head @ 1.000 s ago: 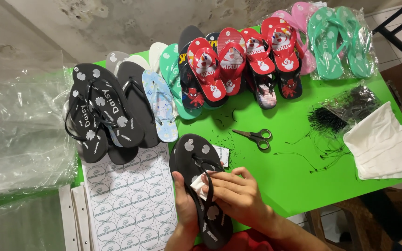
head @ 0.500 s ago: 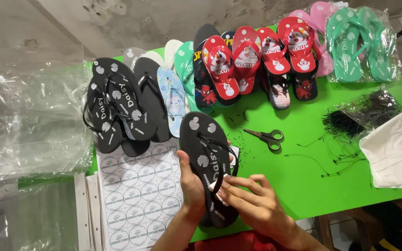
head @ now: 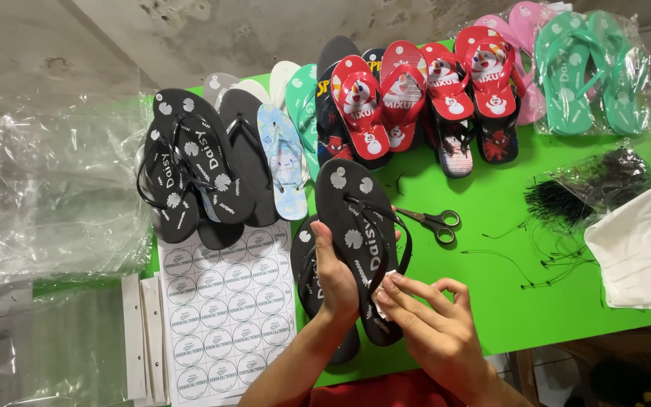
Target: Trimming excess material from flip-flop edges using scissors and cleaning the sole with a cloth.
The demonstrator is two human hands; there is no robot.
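Both hands work one black flip-flop [head: 359, 241]: left hand [head: 334, 275] grips it, right hand [head: 431, 320] fingers pinch its white tag [head: 387, 280].

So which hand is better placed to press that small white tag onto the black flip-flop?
Probably the right hand: its fingertips already pinch the small white tag against the black flip-flop. The left hand is occupied, gripping the sole's edge.

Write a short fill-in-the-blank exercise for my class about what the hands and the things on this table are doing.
1. The left hand grips a ____ flip-flop.
2. The right hand presses a small white ____ against its strap.
3. The scissors lie on the ____ table.
4. The sticker sheet lies toward the person's ____ side.

Missing words: black; sticker; green; left
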